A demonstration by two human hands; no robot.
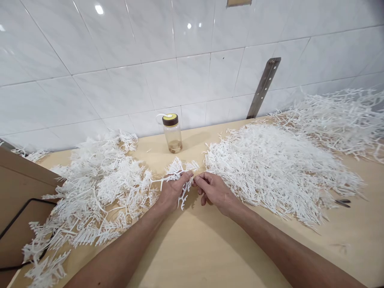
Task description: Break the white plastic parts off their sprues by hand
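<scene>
My left hand (pixel 171 193) is closed around a white, branching plastic sprig (pixel 177 167) with many thin side twigs, held above the table. Twigs stick out over the thumb and hang down below the fingers. Close by on the right, my right hand (pixel 215 191) pinches thumb and forefinger together at the sprig's edge; the exact bit between the fingertips is hardly visible. Left of my hands lies a tangled heap of branched white sprigs (pixel 90 188). On the right spreads a broad, denser pile of small white twigs (pixel 270 168).
A clear bottle (pixel 173 138) with a black and yellow-green lid stands behind my hands. Another white heap (pixel 339 120) lies at the far right. Dark-handled snips (pixel 343 203) lie partly under the pile. A metal bar (pixel 263 89) leans on the tiled wall. A brown box (pixel 27 172) borders the left.
</scene>
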